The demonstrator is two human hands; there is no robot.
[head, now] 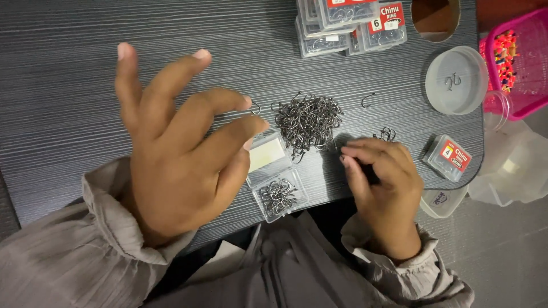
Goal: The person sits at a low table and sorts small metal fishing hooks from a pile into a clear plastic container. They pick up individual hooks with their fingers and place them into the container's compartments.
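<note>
Dark grey wood-grain tabletop carries a tangled heap of small dark metal fish hooks, which serves as the landmark. Left of the heap, the left hand hovers above the table with its fingers spread wide, gripping nothing. Just below and left of the heap, an open clear plastic hinged box lies flat, one half holding a smaller cluster of hooks. Just right of and below the heap, the right hand rests on the table with fingertips pinched narrowly together; whether a hook sits between them I cannot tell. Right of the heap lies a single loose hook, and farther right a round translucent plastic lid. Above the heap sit stacked clear hook boxes with red labels.
</note>
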